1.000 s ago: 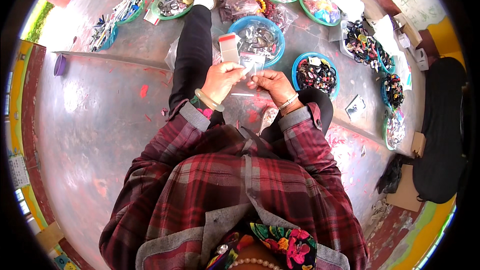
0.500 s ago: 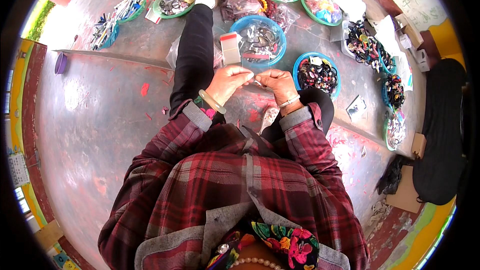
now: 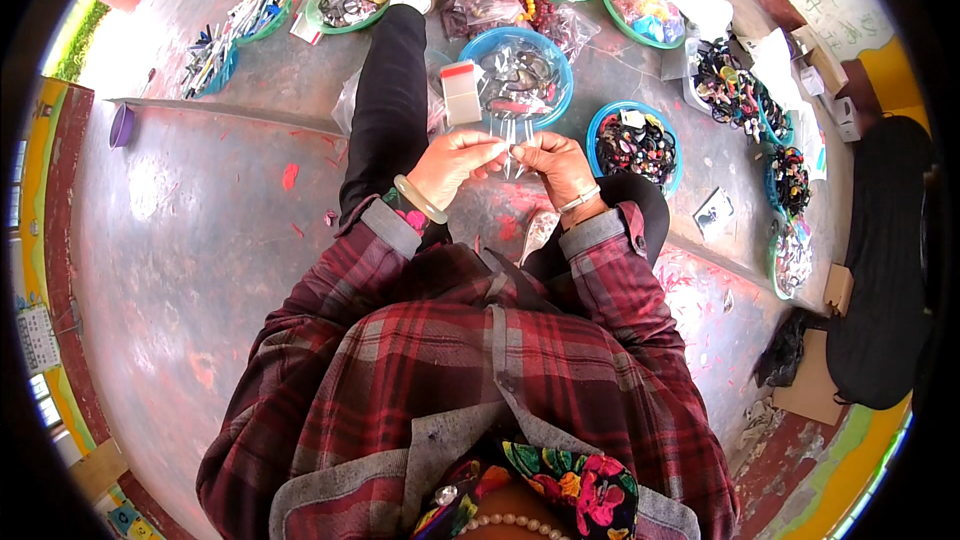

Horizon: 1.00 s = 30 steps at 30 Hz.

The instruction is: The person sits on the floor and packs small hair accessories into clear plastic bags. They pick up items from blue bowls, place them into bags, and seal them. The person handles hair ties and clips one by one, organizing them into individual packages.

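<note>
Several thin, pale, shiny sticks (image 3: 513, 130) stand up between my fingertips; I cannot make out their exact kind. My left hand (image 3: 450, 166) pinches them from the left, thumb and forefinger pressed together. From the right, my right hand (image 3: 562, 168) closes on them, the fingertips of both hands nearly meeting. Just beyond the hands is a blue basket (image 3: 569, 90) holding dark and silvery small pieces in clear plastic. A small red and white card box (image 3: 461, 98) is at its left side.
A second blue basket (image 3: 592, 155) of dark hair ties stands right of my hands. Green baskets (image 3: 312, 15) and plastic bags (image 3: 490, 5) lie farther off. At far right are more filled trays (image 3: 772, 285) and a black cloth-covered object (image 3: 885, 270). A purple bowl (image 3: 121, 128) sits far left.
The pale sticks now show upright between my fingers, where before only a tiny bit of something showed. My right hand has shifted slightly, its fingers turned more upward.
</note>
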Tool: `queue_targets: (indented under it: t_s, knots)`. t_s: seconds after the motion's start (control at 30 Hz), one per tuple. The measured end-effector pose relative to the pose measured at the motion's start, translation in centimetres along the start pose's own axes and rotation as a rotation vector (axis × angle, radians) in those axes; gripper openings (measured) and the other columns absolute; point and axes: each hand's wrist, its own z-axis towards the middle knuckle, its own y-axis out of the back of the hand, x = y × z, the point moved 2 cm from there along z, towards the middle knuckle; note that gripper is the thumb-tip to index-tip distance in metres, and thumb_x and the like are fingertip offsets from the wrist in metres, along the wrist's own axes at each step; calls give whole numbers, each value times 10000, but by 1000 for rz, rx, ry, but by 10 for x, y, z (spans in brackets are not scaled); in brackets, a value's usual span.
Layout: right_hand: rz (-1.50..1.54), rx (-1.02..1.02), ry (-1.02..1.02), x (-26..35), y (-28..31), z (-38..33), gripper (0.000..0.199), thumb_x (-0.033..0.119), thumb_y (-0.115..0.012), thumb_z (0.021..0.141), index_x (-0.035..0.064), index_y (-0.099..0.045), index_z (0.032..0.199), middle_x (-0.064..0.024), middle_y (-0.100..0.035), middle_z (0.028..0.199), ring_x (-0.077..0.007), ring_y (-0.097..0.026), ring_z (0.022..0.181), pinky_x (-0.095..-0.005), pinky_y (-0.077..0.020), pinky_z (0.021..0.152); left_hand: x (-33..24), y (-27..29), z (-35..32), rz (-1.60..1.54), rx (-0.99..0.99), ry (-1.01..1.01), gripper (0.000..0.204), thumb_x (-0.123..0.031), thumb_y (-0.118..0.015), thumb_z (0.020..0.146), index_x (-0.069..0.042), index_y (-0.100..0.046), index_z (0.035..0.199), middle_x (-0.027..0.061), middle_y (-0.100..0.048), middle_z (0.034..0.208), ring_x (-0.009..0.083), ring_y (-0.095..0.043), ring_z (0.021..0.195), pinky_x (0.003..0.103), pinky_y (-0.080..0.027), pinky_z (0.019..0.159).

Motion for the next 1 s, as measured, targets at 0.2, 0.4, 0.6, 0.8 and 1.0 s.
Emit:
queue_targets:
  t_s: [0.2,0.4,0.6,0.8,1.0]
  knots:
    - [34,38,2,-3,-1,1,47,36,-675,739,20,-649,775,-31,-638,720,-82,-549,642,-221,-424,619,-1,0,-3,72,-57,-20,175,-155,-577,849,-7,-637,918,42,-638,807,88,-570,719,206,-427,649]
    - [46,51,-39,-6,-3,2,136,52,-656,765,16,-643,895,-42,-641,777,-109,-574,708,-223,-432,649,-5,-2,-5,138,-189,-149,160,-152,-610,825,0,-647,861,39,-633,752,79,-555,686,202,-426,615]
    - [-79,123,-79,-5,-4,1,184,90,-637,792,1,-633,954,-69,-651,821,-130,-595,750,-233,-452,688,-3,2,-3,203,-270,-217,153,-154,-635,805,-4,-647,835,32,-622,726,64,-540,650,190,-416,564]
    - [-116,116,-103,-5,-3,0,220,99,-644,789,-15,-627,976,-83,-655,838,-139,-608,744,-234,-456,687,-8,-1,-6,294,-302,-226,129,-137,-648,791,-9,-643,800,19,-607,702,51,-525,622,186,-398,535]
    - [-144,105,-130,-3,-8,-2,177,74,-648,777,-21,-645,927,-83,-659,832,-136,-608,763,-236,-457,697,4,3,1,205,-261,-296,99,-103,-647,788,-5,-630,782,-7,-587,688,33,-488,622,186,-372,557]
